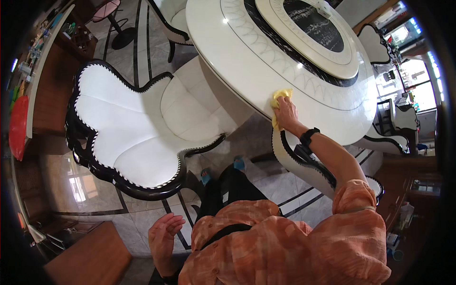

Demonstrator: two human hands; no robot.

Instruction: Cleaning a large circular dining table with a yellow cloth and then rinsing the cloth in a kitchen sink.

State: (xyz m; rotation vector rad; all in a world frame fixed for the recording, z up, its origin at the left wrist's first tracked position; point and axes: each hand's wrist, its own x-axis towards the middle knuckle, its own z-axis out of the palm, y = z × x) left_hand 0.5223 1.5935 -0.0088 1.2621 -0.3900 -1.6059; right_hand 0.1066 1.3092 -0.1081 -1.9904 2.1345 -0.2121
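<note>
A round table [238, 76] with a glossy cream stone top and a dark marbled ring fills the upper right. My right hand [286, 113] grips a folded yellow cloth [284, 93] at the table's near rim. Part of the cloth lies on the top, and part hangs over the edge. On that wrist is a black watch [308, 136]. My left hand [165, 229] is raised beside my body at the lower left, holding nothing, its fingers loosely curled.
A white upholstered armchair [117, 117] with a black carved frame stands left of the table. Another chair [297, 164] is under my right arm. A raised turntable [342, 66] bears a small white object [323, 9]. Along the left runs a cluttered counter [41, 67] with a red item [18, 126].
</note>
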